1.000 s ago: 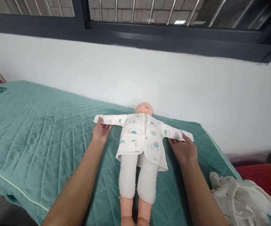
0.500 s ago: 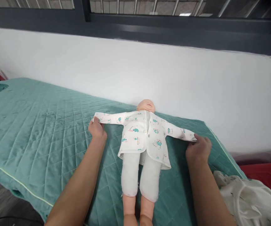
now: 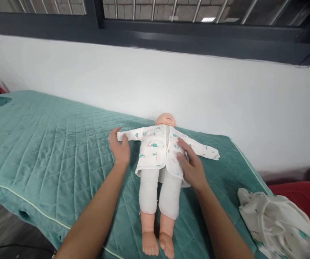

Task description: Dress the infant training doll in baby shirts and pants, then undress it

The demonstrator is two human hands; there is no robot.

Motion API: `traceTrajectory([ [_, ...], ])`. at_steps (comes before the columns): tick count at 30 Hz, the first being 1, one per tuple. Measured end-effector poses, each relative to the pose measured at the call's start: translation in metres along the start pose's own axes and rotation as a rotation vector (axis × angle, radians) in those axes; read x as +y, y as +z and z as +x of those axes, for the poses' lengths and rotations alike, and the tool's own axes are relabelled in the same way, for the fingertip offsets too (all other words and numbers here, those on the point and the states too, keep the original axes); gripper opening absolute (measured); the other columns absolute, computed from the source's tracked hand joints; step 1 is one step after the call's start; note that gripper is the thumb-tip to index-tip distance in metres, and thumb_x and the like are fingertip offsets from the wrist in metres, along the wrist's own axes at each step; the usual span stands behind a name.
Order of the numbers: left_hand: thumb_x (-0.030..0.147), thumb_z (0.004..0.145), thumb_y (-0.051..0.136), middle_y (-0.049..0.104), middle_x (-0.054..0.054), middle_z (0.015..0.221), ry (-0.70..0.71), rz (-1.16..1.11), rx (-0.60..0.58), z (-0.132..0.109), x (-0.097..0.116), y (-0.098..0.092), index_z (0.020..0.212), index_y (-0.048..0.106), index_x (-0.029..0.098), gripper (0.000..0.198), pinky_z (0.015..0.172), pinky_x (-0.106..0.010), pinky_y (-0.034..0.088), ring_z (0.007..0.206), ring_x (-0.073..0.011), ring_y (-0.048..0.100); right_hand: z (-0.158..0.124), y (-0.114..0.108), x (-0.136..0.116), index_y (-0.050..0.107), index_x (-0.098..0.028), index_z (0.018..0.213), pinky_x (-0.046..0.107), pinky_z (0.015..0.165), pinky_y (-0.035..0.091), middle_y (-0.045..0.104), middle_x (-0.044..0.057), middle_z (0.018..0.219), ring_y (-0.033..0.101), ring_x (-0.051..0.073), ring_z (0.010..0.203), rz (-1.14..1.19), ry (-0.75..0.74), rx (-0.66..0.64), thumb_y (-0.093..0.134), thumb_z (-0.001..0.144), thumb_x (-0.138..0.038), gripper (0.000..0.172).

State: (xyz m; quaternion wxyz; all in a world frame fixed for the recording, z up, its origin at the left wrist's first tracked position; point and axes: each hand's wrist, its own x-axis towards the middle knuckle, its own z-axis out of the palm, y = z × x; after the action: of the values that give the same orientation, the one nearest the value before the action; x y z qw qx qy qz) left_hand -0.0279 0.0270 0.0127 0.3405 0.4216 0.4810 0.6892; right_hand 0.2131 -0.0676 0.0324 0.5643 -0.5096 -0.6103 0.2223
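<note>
A baby doll (image 3: 148, 192) lies on its back on a green quilted cover, its head toward the wall and its feet toward me. It wears a white baby jacket (image 3: 152, 153) with green and pink prints, sleeves spread to both sides. The jacket's front edges meet at the middle, with snaps along them. My left hand (image 3: 119, 145) is at the cuff of the left-hand sleeve, fingers apart around it. Over the jacket's right front panel is my right hand (image 3: 192, 165), fingers spread, fingertips at the cloth. The right-hand sleeve lies free.
The green quilted cover (image 3: 63, 154) is on a bed or table against a white wall (image 3: 144, 82), below a dark window frame (image 3: 171, 37). A crumpled white printed cloth (image 3: 278, 223) lies at the right edge, beside something red (image 3: 302, 194). A hole opens in the cover at far left.
My right hand has let go of the right-hand cuff and moved left onto the jacket front. My left hand has loosened from the other cuff and shifted slightly right.
</note>
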Motion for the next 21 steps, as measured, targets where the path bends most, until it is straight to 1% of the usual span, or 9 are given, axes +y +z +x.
traceTrajectory([
  [2, 0.021, 0.086, 0.058, 0.056, -0.006, 0.13, 0.102, 0.076, -0.053, -0.015, 0.005, 0.002, 0.114, 0.061, 0.026, 0.029, 0.119, -0.041, 0.027, 0.132, -0.0231, 0.044, -0.008, 0.003, -0.009, 0.062, -0.03, 0.128, 0.048, 0.122, 0.022, 0.042, 0.002, 0.154, 0.034, 0.023, 0.144, -0.043, -0.028, -0.073, 0.064, 0.088, -0.034, 0.041],
  [3, 0.02, 0.085, 0.058, 0.059, -0.006, 0.125, 0.147, 0.102, -0.099, -0.022, 0.008, 0.001, 0.11, 0.063, 0.025, 0.026, 0.118, -0.042, 0.029, 0.128, -0.024, 0.047, -0.013, 0.004, -0.013, 0.06, -0.031, 0.131, 0.049, 0.122, 0.02, 0.04, 0.002, 0.155, 0.032, 0.024, 0.146, -0.065, -0.038, -0.087, 0.065, 0.087, -0.034, 0.044],
  [5, 0.019, 0.082, 0.061, 0.062, -0.007, 0.119, 0.201, 0.123, -0.228, -0.037, 0.012, -0.004, 0.106, 0.067, 0.025, 0.025, 0.116, -0.042, 0.032, 0.123, -0.025, 0.051, -0.026, 0.004, -0.017, 0.057, -0.033, 0.135, 0.049, 0.123, 0.018, 0.035, 0.0, 0.158, 0.028, 0.024, 0.147, -0.101, -0.043, -0.094, 0.065, 0.087, -0.034, 0.048],
  [8, 0.019, 0.082, 0.062, 0.063, -0.008, 0.121, 0.279, 0.176, -0.404, -0.06, 0.017, -0.021, 0.11, 0.068, 0.027, 0.029, 0.114, -0.042, 0.034, 0.121, -0.0254, 0.053, -0.057, 0.0, -0.021, 0.052, -0.033, 0.139, 0.049, 0.123, 0.016, 0.031, 0.0, 0.16, 0.026, 0.023, 0.148, -0.117, -0.005, -0.074, 0.063, 0.089, -0.033, 0.051],
  [10, 0.022, 0.084, 0.06, 0.062, -0.008, 0.123, 0.302, 0.224, -0.486, -0.075, 0.019, -0.036, 0.114, 0.067, 0.028, 0.031, 0.113, -0.043, 0.036, 0.121, -0.0252, 0.053, -0.083, -0.004, -0.022, 0.05, -0.033, 0.14, 0.049, 0.123, 0.018, 0.034, 0.001, 0.159, 0.03, 0.023, 0.147, -0.104, 0.068, -0.019, 0.063, 0.089, -0.034, 0.053],
  [13, 0.025, 0.084, 0.062, 0.06, -0.008, 0.128, 0.307, 0.304, -0.544, -0.091, 0.018, -0.058, 0.121, 0.063, 0.028, 0.037, 0.114, -0.045, 0.035, 0.124, -0.0255, 0.052, -0.124, -0.013, -0.028, 0.053, -0.03, 0.138, 0.051, 0.117, 0.03, 0.048, 0.004, 0.15, 0.044, 0.026, 0.137, -0.08, 0.204, 0.115, 0.065, 0.087, -0.037, 0.053],
  [16, 0.028, 0.082, 0.065, 0.056, -0.008, 0.133, 0.271, 0.295, -0.556, -0.097, 0.017, -0.07, 0.125, 0.06, 0.028, 0.043, 0.114, -0.045, 0.034, 0.129, -0.0262, 0.048, -0.153, -0.016, -0.038, 0.058, -0.028, 0.131, 0.051, 0.109, 0.042, 0.058, 0.006, 0.138, 0.057, 0.027, 0.122, -0.078, 0.291, 0.208, 0.065, 0.086, -0.038, 0.047],
  [19, 0.03, 0.082, 0.065, 0.053, -0.008, 0.136, 0.169, 0.168, -0.558, -0.099, 0.025, -0.067, 0.126, 0.059, 0.03, 0.045, 0.11, -0.042, 0.038, 0.131, -0.0257, 0.046, -0.156, -0.012, -0.046, 0.059, -0.026, 0.128, 0.049, 0.104, 0.045, 0.06, 0.007, 0.133, 0.057, 0.026, 0.12, -0.127, 0.269, 0.23, 0.062, 0.087, -0.036, 0.043],
  [21, 0.03, 0.079, 0.067, 0.05, -0.007, 0.137, 0.181, 0.187, -0.599, -0.101, 0.033, -0.056, 0.127, 0.058, 0.031, 0.049, 0.112, -0.043, 0.035, 0.132, -0.0265, 0.042, -0.146, -0.005, -0.051, 0.057, -0.026, 0.128, 0.047, 0.103, 0.046, 0.059, 0.007, 0.133, 0.054, 0.025, 0.122, -0.176, 0.203, 0.215, 0.058, 0.089, -0.035, 0.04],
])
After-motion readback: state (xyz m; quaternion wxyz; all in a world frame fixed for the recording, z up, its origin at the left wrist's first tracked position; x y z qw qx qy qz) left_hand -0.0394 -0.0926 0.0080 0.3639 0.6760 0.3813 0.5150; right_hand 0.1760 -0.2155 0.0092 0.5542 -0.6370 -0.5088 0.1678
